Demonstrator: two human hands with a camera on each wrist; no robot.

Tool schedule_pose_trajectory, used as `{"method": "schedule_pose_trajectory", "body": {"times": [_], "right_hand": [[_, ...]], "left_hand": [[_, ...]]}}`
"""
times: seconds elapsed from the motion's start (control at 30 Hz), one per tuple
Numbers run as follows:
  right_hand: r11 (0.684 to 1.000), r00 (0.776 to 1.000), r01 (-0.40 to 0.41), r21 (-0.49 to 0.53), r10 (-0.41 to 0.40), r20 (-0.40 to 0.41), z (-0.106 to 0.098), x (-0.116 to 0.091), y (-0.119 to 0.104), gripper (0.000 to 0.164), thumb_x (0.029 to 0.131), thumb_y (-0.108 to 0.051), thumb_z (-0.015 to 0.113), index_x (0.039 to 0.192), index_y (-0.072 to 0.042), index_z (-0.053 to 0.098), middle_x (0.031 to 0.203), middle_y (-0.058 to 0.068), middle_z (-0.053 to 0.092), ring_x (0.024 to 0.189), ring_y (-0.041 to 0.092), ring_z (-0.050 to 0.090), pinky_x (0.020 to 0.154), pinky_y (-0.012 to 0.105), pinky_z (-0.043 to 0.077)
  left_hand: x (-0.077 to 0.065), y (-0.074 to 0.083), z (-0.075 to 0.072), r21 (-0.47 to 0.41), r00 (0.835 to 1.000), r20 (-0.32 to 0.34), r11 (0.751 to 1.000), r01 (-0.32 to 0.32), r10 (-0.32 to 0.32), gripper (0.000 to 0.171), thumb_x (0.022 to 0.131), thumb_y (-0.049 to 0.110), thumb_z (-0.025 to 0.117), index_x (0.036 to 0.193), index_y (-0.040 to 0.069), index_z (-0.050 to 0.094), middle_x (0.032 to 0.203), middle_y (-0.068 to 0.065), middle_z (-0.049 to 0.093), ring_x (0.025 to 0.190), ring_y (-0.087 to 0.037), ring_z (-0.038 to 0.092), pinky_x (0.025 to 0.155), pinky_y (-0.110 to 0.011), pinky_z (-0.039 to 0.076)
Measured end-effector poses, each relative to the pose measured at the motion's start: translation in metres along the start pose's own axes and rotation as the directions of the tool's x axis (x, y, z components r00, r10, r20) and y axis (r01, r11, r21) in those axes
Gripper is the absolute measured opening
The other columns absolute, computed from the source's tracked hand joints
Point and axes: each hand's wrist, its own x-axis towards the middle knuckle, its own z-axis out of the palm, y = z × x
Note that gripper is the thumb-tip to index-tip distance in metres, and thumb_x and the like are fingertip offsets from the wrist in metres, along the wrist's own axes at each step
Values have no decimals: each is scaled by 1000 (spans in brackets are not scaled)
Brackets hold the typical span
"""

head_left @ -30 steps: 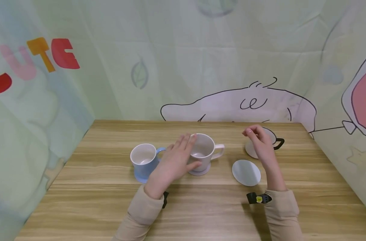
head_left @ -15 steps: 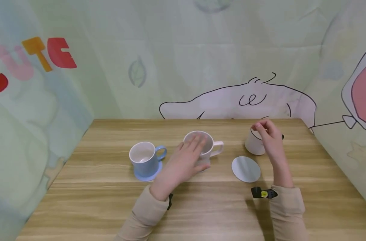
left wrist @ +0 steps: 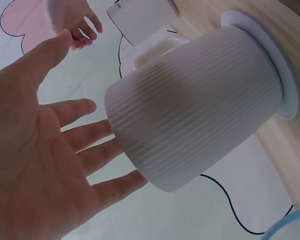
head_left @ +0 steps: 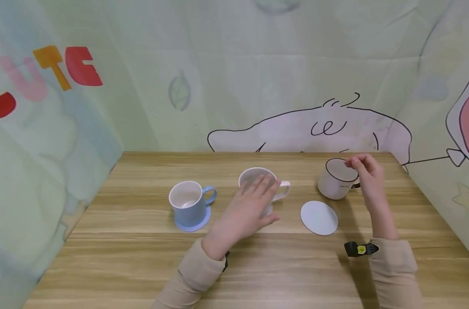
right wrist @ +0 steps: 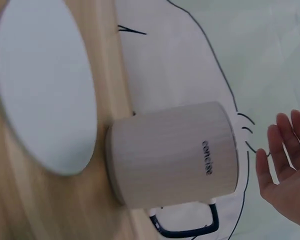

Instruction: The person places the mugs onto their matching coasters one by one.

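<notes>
My left hand (head_left: 250,208) is spread, fingers apart, over the near side of a white ribbed mug (left wrist: 190,105). That mug stands on a pale round coaster (left wrist: 291,95); the left wrist view shows the fingertips beside its rim. Loosely bent, my right hand (head_left: 370,178) hovers by the rim of a white mug with a black rim and handle (head_left: 333,186). In the right wrist view this mug bears the word "concise", and the fingers sit apart from it. A white round coaster (head_left: 319,218) lies bare on the table in front of it.
A blue mug (head_left: 189,212) stands on a blue coaster (head_left: 193,228) at the left. The wooden table (head_left: 281,270) ends at a printed cloth backdrop (head_left: 234,77) behind and at both sides.
My left hand has moved right across the front of the ribbed mug. The right hand has shifted right, uncovering the black-rimmed mug. The mugs and coasters stay in place.
</notes>
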Motion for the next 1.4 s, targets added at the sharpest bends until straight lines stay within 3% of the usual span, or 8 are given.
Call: {"method": "schedule_pose_trajectory", "body": {"times": [0.17, 0.27, 0.6, 0.9, 1.4], "right_hand": [[997, 993, 6, 82, 4, -121, -7, 1, 7, 21, 96, -5, 54, 79, -13, 63, 74, -10, 68, 74, 3, 62, 79, 16, 44], [996, 989, 18, 91, -5, -146, -13, 2, 11, 21, 95, -3, 55, 78, -11, 63, 74, -8, 68, 73, 4, 62, 78, 16, 45], [999, 996, -5, 34, 8, -88, -38, 0, 22, 15, 95, -5, 56, 84, -13, 62, 78, -11, 68, 77, 0, 62, 82, 11, 43], [999, 992, -37, -24, 34, -124, -51, 1, 24, 15, 96, -7, 55, 86, -15, 62, 80, -13, 67, 79, 0, 60, 80, 9, 44], [996, 990, -32, 83, 43, -131, -65, 3, 32, 10, 95, -5, 56, 88, -10, 62, 82, -8, 67, 77, 3, 61, 76, 10, 48]], "left_hand": [[3, 7, 0, 34, 999, 1, 999, -33, 33, 80, 90, 51, 59, 154, 19, 22, 159, -7, 27, 148, -25, 24, 116, -54, 27], [4, 12, 0, 68, 998, 0, 996, -61, 61, 79, 91, 53, 57, 154, 19, 23, 159, -7, 28, 148, -25, 25, 116, -52, 28], [11, 24, 9, 77, 992, -21, 989, -125, 127, 77, 93, 55, 52, 153, 15, 25, 159, -5, 30, 148, -23, 26, 118, -46, 27], [16, 27, 17, 90, 989, -23, 986, -141, 143, 77, 93, 55, 51, 153, 14, 26, 157, -7, 32, 147, -23, 29, 119, -42, 26], [25, 34, 23, 108, 980, -49, 977, -186, 192, 73, 93, 53, 53, 150, 13, 32, 155, -5, 37, 145, -20, 32, 122, -37, 21]]}}
